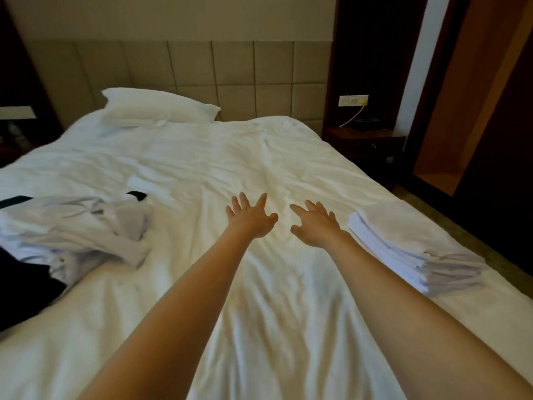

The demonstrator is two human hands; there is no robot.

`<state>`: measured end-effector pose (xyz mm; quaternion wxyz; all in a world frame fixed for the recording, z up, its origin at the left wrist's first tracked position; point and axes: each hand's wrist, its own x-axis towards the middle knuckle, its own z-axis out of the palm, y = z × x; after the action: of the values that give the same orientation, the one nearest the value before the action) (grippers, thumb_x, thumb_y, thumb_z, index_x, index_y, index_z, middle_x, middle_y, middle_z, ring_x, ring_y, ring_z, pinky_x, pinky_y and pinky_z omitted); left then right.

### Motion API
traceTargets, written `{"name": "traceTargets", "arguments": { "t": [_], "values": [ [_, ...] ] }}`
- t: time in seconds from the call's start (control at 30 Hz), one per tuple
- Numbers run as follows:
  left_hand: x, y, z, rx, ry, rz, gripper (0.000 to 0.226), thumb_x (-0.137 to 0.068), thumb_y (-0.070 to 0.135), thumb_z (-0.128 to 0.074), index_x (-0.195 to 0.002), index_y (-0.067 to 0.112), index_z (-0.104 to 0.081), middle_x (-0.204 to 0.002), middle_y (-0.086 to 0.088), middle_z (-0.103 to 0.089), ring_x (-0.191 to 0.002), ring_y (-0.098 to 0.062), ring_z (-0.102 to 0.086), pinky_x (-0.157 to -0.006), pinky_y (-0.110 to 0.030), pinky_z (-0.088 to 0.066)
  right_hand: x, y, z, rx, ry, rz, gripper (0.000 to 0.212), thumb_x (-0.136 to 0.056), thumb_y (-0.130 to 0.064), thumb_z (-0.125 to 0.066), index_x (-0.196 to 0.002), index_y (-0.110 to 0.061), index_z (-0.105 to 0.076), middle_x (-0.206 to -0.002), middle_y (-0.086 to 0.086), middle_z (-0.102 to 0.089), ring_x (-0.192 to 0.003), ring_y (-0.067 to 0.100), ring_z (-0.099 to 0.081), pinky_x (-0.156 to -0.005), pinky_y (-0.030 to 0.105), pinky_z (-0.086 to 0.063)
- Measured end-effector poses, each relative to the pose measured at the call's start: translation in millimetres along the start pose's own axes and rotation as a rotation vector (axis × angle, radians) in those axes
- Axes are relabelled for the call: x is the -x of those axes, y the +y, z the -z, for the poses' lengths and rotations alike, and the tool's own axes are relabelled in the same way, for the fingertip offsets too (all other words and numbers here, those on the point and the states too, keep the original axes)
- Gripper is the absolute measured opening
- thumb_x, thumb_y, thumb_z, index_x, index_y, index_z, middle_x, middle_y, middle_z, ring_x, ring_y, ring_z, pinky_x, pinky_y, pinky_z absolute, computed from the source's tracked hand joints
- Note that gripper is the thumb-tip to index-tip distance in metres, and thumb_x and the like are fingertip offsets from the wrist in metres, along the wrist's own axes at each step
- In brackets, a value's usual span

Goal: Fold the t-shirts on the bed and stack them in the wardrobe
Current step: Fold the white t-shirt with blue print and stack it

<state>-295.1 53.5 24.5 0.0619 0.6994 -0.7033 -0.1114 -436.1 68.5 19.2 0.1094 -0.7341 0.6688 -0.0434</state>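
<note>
A loose heap of white t-shirts lies crumpled on the left side of the bed, with dark cloth beside it. A neat stack of folded white t-shirts sits near the bed's right edge. Both arms reach forward over the middle of the bed. My left hand and my right hand are side by side with fingers spread, palms down just above or on the sheet, holding nothing. The wardrobe stands open at the far right, its wooden inside showing.
A white pillow lies at the head of the bed against a padded headboard. A dark bedside table with a wall socket and yellow cable stands right of the bed. A strip of floor runs along the right side.
</note>
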Motion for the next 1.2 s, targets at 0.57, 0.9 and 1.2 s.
{"name": "traceTargets", "arguments": {
  "t": [0.57,0.9,1.2],
  "values": [
    [25.8,-213.2,17.0,-0.052,-0.003,0.301,0.067,-0.096,0.041,-0.042,-0.151,0.022,-0.009,-0.156,-0.019,0.010,-0.143,-0.038,0.010,-0.115,-0.049,0.001,-27.3,-184.2,-70.3,0.001,-0.120,0.308,0.060,-0.100,-0.032,-0.039,-0.152,-0.026,-0.010,-0.160,0.006,-0.002,-0.147,0.026,0.002,-0.116,0.045,-0.006],
    [18.8,-291.6,-26.8,-0.511,-0.026,0.197,0.038,-0.100,0.026,-0.036,-0.137,0.025,-0.044,-0.158,-0.006,0.015,-0.144,-0.034,0.014,-0.115,-0.049,0.005,-40.3,-226.0,-122.4,-0.012,-0.232,0.390,0.062,-0.098,-0.029,-0.042,-0.151,-0.024,-0.012,-0.160,0.003,-0.004,-0.146,0.021,-0.005,-0.114,0.041,-0.014],
    [-6.1,-286.7,-26.5,0.223,0.423,0.177,0.023,-0.087,-0.001,-0.045,-0.068,0.013,-0.044,-0.078,-0.009,-0.053,-0.082,-0.031,-0.050,-0.070,-0.032,-0.035,-52.2,-218.3,-147.2,-0.036,-0.286,0.433,0.064,-0.096,-0.028,-0.047,-0.151,-0.020,-0.016,-0.154,0.006,-0.020,-0.141,0.024,-0.023,-0.111,0.041,-0.026]
  ]
}}
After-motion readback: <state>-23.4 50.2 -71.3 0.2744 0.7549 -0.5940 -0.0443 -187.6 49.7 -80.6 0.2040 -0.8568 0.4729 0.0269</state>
